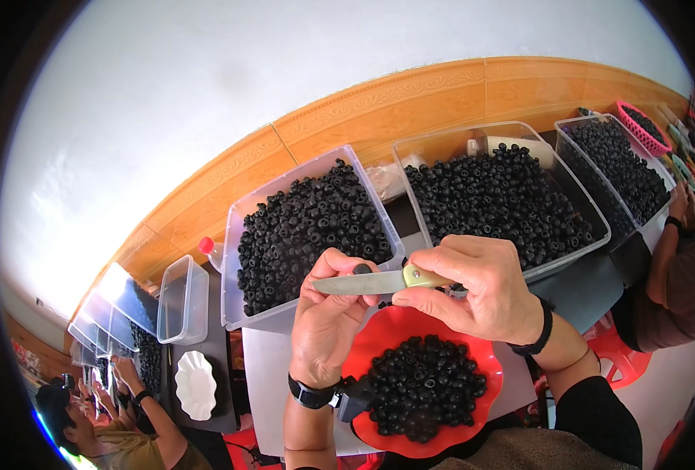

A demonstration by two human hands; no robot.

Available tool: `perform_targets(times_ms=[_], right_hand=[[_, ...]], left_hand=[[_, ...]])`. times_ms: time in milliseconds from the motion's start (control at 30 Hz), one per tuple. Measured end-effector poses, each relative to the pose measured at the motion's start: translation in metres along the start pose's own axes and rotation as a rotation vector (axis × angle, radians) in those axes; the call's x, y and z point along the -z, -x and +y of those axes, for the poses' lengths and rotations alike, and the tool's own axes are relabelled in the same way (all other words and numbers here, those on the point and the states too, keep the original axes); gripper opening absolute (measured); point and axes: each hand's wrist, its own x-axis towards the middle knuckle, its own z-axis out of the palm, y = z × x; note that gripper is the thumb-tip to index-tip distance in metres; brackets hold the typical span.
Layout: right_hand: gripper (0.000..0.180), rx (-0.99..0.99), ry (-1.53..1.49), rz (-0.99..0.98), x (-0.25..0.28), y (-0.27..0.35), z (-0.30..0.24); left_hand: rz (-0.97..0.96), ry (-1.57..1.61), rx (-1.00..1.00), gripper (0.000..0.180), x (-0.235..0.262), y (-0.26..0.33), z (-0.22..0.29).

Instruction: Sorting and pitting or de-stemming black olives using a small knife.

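A small black ring-shaped piece [361, 269] sits pinched at fingertips, touching the level steel knife [375, 281] blade.

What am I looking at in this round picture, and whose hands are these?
The picture comes from a wide-angle camera worn on a person's head, looking down, so straight edges bend. The two hands are that person's own. The right hand holds a small knife. The left hand pinches one small black piece against the blade. Below them is a red bowl filled with black ring-shaped pieces. On the table stand clear plastic boxes full of the same pieces, an empty clear box and a white dish. Other people work at both sides.
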Motion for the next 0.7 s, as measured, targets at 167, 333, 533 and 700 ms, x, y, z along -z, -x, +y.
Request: perform_targets(times_ms=[167,333,533,700], right_hand=[[0.027,-0.052,-0.012,-0.011,0.0,0.002,-0.002],[0.024,-0.105,0.007,-0.02,0.002,0.002,-0.003],[0.024,-0.119,0.221,0.211,0.011,-0.008,0.013],[0.024,-0.171,-0.055,0.04,0.013,-0.001,-0.013]], left_hand=[[0.021,-0.012,-0.021,0.009,0.0,0.0,0.0],[0.095,0.008,-0.009,0.008,0.001,-0.003,-0.004],[-0.128,-0.009,0.044,0.019,-0.017,0.015,0.025],[0.003,0.075,0.068,0.02,-0.006,0.005,0.013]])
